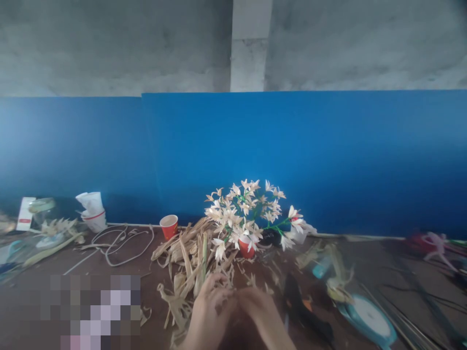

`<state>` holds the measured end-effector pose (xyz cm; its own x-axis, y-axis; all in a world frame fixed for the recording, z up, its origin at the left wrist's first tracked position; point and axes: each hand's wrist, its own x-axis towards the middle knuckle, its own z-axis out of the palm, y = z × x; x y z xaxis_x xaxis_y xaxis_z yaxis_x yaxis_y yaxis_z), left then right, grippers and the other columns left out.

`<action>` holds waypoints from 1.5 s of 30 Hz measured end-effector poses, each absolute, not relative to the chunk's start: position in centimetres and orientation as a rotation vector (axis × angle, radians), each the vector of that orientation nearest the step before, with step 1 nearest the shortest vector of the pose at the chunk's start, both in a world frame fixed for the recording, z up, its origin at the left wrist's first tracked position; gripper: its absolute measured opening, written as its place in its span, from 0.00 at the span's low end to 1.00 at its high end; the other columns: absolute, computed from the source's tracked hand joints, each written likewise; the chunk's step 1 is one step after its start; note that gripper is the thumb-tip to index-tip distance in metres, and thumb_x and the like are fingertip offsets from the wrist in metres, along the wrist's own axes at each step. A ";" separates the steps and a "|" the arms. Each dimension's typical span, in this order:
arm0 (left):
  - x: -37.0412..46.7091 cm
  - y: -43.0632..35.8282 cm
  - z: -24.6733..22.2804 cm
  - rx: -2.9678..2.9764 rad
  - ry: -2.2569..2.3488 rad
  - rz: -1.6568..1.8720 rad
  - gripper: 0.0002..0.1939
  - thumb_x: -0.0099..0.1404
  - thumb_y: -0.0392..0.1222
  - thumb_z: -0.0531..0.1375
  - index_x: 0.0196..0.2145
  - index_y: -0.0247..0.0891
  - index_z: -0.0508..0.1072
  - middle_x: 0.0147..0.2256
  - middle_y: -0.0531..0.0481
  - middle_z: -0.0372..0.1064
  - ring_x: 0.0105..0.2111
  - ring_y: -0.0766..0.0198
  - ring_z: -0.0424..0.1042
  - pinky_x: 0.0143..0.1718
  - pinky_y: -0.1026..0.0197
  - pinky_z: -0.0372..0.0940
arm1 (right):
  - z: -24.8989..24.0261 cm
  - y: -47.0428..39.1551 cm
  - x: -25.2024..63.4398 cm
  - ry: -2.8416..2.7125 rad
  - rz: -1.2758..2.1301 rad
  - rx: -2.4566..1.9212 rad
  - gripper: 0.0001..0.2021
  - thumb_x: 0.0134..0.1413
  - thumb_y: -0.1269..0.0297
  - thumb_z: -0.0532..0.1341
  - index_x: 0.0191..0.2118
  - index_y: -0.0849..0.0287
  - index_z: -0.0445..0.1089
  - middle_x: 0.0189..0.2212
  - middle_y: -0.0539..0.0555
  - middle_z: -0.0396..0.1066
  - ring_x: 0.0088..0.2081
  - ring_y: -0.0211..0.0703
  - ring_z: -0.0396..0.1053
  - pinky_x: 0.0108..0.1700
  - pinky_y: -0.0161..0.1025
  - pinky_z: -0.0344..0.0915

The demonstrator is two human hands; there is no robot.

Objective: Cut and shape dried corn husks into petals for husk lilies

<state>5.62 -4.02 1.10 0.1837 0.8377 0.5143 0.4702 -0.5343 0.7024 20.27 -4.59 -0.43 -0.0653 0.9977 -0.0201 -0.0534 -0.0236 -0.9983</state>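
Observation:
My left hand (213, 306) is at the bottom centre, its fingers curled, beside a heap of dry corn husks (188, 253). Close against it on the right is my right hand (255, 304), blurred, with its fingers bent inward. The fingertips of both hands meet, and anything between them is too small or smeared to make out. Beyond the hands stands a bunch of cream husk flowers (242, 209) on green stems, with a red cup (247, 248) partly hidden under them. Small husk scraps (251, 280) lie just past my fingers.
Another red paper cup (169, 227) stands behind the heap. Left of it are a looped white cord (113, 262) and white cups (94, 218). A dark tool (306, 313) and a teal ribbon spool (368, 316) lie to the right. A blue partition (292, 146) closes the back.

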 end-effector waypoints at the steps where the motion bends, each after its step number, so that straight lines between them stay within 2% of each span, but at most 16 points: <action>1: 5.7 -3.9 1.1 1.995 1.232 1.276 0.08 0.58 0.38 0.58 0.26 0.40 0.76 0.40 0.42 0.69 0.41 0.55 0.71 0.40 0.58 0.69 | -0.2 -4.7 20.3 -1.233 1.273 -1.152 0.16 0.45 0.51 0.61 0.27 0.60 0.74 0.18 0.52 0.70 0.22 0.43 0.69 0.26 0.36 0.65; 5: 6.0 -3.6 1.6 1.713 1.186 1.224 0.10 0.57 0.43 0.59 0.21 0.38 0.72 0.39 0.43 0.67 0.42 0.55 0.68 0.40 0.58 0.66 | 0.2 -5.2 20.3 -1.410 1.044 -1.160 0.14 0.51 0.54 0.58 0.36 0.60 0.71 0.25 0.54 0.74 0.30 0.45 0.72 0.30 0.34 0.68; 8: 6.0 -3.6 2.0 1.531 1.092 1.195 0.12 0.54 0.47 0.61 0.20 0.37 0.70 0.36 0.46 0.65 0.37 0.58 0.67 0.36 0.61 0.64 | 0.2 -5.5 20.5 -1.455 0.889 -1.161 0.16 0.53 0.55 0.56 0.43 0.58 0.68 0.28 0.54 0.75 0.34 0.45 0.73 0.33 0.34 0.69; 11: 5.8 -3.9 2.4 1.262 0.992 1.147 0.13 0.51 0.48 0.63 0.20 0.36 0.69 0.31 0.50 0.63 0.30 0.64 0.64 0.31 0.64 0.61 | 0.4 -5.8 20.8 -1.575 0.758 -1.186 0.14 0.55 0.58 0.56 0.45 0.57 0.68 0.36 0.56 0.76 0.40 0.45 0.73 0.40 0.35 0.69; 15: 5.7 -4.3 3.2 1.019 0.900 1.075 0.14 0.49 0.48 0.65 0.19 0.35 0.68 0.27 0.53 0.62 0.26 0.67 0.62 0.30 0.65 0.58 | 0.8 -6.2 21.0 -1.713 0.588 -1.192 0.13 0.54 0.61 0.56 0.44 0.55 0.71 0.40 0.56 0.75 0.42 0.45 0.72 0.45 0.36 0.68; 20: 5.8 -4.2 3.4 0.986 0.939 1.147 0.15 0.47 0.49 0.66 0.18 0.35 0.69 0.31 0.51 0.66 0.26 0.68 0.61 0.28 0.66 0.56 | 0.9 -6.3 20.8 -1.679 0.498 -1.181 0.10 0.52 0.61 0.58 0.35 0.56 0.75 0.33 0.55 0.77 0.36 0.45 0.74 0.39 0.34 0.69; 24: 5.7 -3.8 2.7 0.832 0.907 1.183 0.16 0.48 0.52 0.66 0.22 0.36 0.69 0.21 0.55 0.63 0.21 0.70 0.59 0.23 0.69 0.53 | 1.0 -5.9 20.9 -1.646 0.577 -1.207 0.09 0.53 0.60 0.58 0.31 0.57 0.73 0.27 0.52 0.75 0.30 0.42 0.73 0.34 0.31 0.67; 28: 5.5 -3.4 2.0 0.783 0.858 1.182 0.18 0.51 0.54 0.64 0.21 0.38 0.63 0.11 0.63 0.49 0.13 0.75 0.42 0.16 0.70 0.40 | 0.9 -5.8 21.2 -1.608 0.613 -1.238 0.10 0.52 0.58 0.58 0.36 0.58 0.71 0.25 0.51 0.73 0.30 0.42 0.72 0.33 0.32 0.67; 31: 5.4 -3.2 1.8 0.819 0.834 1.200 0.19 0.52 0.54 0.63 0.22 0.38 0.62 0.10 0.65 0.44 0.13 0.75 0.37 0.15 0.71 0.37 | 0.7 -5.8 21.2 -1.549 0.564 -1.227 0.13 0.52 0.58 0.58 0.42 0.57 0.68 0.29 0.52 0.74 0.33 0.43 0.72 0.33 0.32 0.67; 35: 5.2 -3.0 1.7 0.905 0.912 1.304 0.19 0.54 0.55 0.61 0.21 0.38 0.62 0.11 0.65 0.44 0.14 0.75 0.39 0.16 0.71 0.40 | 0.6 -5.5 21.1 -1.510 0.545 -1.248 0.11 0.54 0.56 0.56 0.35 0.58 0.69 0.28 0.52 0.73 0.31 0.42 0.71 0.34 0.33 0.67; 37: 4.9 -3.0 1.8 1.051 1.033 1.345 0.18 0.56 0.54 0.59 0.21 0.38 0.64 0.12 0.62 0.48 0.13 0.73 0.45 0.16 0.71 0.45 | 0.5 -5.4 21.2 -1.519 0.531 -1.267 0.12 0.55 0.55 0.55 0.31 0.58 0.69 0.26 0.52 0.73 0.29 0.42 0.71 0.31 0.32 0.66; 38: 4.7 -3.0 1.9 1.182 1.112 1.381 0.16 0.57 0.53 0.59 0.21 0.38 0.66 0.13 0.60 0.54 0.15 0.71 0.52 0.18 0.69 0.51 | 0.4 -5.3 21.2 -1.530 0.519 -1.274 0.13 0.55 0.54 0.55 0.31 0.58 0.69 0.25 0.53 0.73 0.28 0.42 0.71 0.30 0.32 0.66; 40: 4.3 -3.2 2.1 1.546 1.281 1.472 0.10 0.58 0.47 0.59 0.25 0.39 0.72 0.24 0.51 0.69 0.27 0.61 0.67 0.30 0.62 0.62 | 0.1 -5.2 21.4 -1.565 0.483 -1.279 0.13 0.55 0.56 0.55 0.31 0.58 0.70 0.26 0.53 0.74 0.28 0.42 0.71 0.30 0.33 0.66; 42: 4.0 -3.6 2.3 1.952 1.373 1.490 0.08 0.57 0.41 0.58 0.36 0.42 0.75 0.41 0.45 0.72 0.44 0.51 0.66 0.46 0.50 0.59 | -0.3 -5.1 21.5 -1.621 0.440 -1.291 0.10 0.55 0.60 0.55 0.32 0.58 0.71 0.28 0.54 0.74 0.29 0.43 0.71 0.32 0.33 0.67; 43: 3.9 -3.9 2.3 2.112 1.373 1.446 0.12 0.57 0.38 0.58 0.40 0.44 0.74 0.45 0.45 0.70 0.48 0.49 0.64 0.49 0.47 0.56 | -0.5 -5.1 21.6 -1.658 0.419 -1.296 0.09 0.55 0.62 0.55 0.32 0.58 0.71 0.28 0.54 0.75 0.30 0.42 0.72 0.32 0.34 0.67; 45: 4.2 -4.2 2.2 2.320 1.255 1.280 0.15 0.58 0.36 0.57 0.44 0.45 0.73 0.45 0.44 0.72 0.47 0.50 0.65 0.49 0.47 0.57 | -0.9 -5.1 21.6 -1.737 0.388 -1.287 0.08 0.54 0.67 0.54 0.33 0.58 0.71 0.29 0.54 0.74 0.30 0.42 0.72 0.32 0.34 0.67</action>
<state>4.19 -4.22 2.20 0.2607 0.7610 0.5941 0.5792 -0.6156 0.5344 21.61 -5.06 -0.86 -0.0413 0.8782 0.4765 0.5917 0.4058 -0.6965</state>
